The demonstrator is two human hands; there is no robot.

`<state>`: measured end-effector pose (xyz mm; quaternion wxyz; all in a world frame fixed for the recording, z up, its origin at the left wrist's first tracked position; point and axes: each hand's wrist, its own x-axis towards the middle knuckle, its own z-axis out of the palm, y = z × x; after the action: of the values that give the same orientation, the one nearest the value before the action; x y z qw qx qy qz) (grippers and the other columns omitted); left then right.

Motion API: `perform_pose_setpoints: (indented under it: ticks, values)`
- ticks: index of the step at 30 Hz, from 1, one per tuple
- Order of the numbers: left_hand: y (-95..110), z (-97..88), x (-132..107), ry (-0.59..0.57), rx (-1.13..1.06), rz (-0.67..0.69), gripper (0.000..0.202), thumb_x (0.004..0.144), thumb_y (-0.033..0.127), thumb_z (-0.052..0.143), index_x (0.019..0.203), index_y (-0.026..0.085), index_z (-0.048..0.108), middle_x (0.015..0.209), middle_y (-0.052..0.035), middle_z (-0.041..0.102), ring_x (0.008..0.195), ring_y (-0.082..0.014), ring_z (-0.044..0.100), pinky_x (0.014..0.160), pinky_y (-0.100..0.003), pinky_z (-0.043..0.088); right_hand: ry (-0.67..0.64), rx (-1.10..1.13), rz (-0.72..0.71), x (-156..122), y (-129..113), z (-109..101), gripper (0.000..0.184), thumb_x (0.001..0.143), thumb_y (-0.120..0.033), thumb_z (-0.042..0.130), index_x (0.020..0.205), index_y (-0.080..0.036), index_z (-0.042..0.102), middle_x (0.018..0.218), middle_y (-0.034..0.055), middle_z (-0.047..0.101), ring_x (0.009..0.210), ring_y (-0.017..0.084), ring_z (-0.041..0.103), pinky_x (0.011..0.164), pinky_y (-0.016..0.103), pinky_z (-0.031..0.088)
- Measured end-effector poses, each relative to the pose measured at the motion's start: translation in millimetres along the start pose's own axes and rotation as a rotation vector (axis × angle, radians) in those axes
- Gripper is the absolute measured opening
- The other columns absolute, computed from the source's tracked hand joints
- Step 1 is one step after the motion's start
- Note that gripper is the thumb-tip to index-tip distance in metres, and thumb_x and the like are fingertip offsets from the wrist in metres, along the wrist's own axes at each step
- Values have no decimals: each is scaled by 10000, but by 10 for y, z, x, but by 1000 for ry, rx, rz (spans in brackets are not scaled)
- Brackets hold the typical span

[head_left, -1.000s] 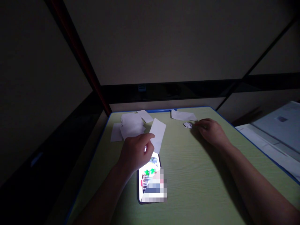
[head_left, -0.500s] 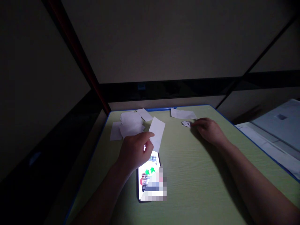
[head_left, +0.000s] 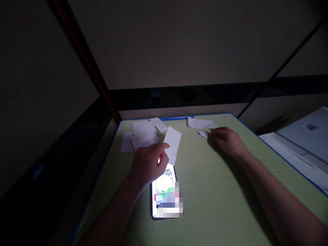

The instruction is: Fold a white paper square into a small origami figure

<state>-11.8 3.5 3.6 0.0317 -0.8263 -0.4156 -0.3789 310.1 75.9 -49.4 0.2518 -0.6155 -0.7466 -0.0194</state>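
My left hand [head_left: 150, 164] is closed in a pinch at the near left edge of a white paper slip [head_left: 173, 141]. That slip sits just beyond the upper end of a lit phone [head_left: 164, 186], whose top my hand partly covers. Farther right, my right hand [head_left: 228, 140] has its fingers drawn together on the right end of a small folded piece of paper [head_left: 202, 134]. Its fingertips are dim, so the exact grip is hard to see. Behind that piece lies a long paper strip [head_left: 201, 123].
Several loose white papers [head_left: 144, 131] overlap at the far left of the green table [head_left: 202, 194], which has a blue edge. A dark-trimmed wall [head_left: 184, 99] stands behind it. To the right is a pale, flat-topped object [head_left: 304, 131] with papers beneath.
The small folded paper has turned slightly by my right fingertips. The picture on the phone screen differs. My left hand keeps its pose with the slip.
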Motion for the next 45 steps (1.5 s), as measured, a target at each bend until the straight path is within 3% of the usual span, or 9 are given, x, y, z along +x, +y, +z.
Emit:
perform_pose_setpoints:
  ticks: [30, 39, 45]
  values:
    - [5, 1, 0, -3, -10, -9, 215, 724, 89, 499, 879, 162, 628, 563, 20, 615, 395, -60, 444, 428, -193, 353, -38, -38, -41, -7, -21, 41, 353, 703, -98, 465, 945, -218, 692, 1043, 80, 616, 928, 241, 600, 880, 370, 452]
    - [-3, 5, -10, -1, -17, -15, 215, 723, 91, 505, 883, 161, 631, 579, 19, 621, 400, -54, 438, 430, -193, 343, -61, -40, -25, 2, -25, 25, 260, 710, -118, 476, 862, -209, 665, 953, 77, 623, 870, 228, 601, 839, 342, 462]
    - [-10, 11, -10, -16, -19, -19, 209, 739, 103, 492, 888, 167, 623, 614, 13, 639, 437, -65, 481, 462, -201, 373, -10, 20, -75, -10, -81, 30, 353, 703, -107, 471, 1003, -195, 633, 1025, 90, 593, 917, 241, 588, 866, 342, 453]
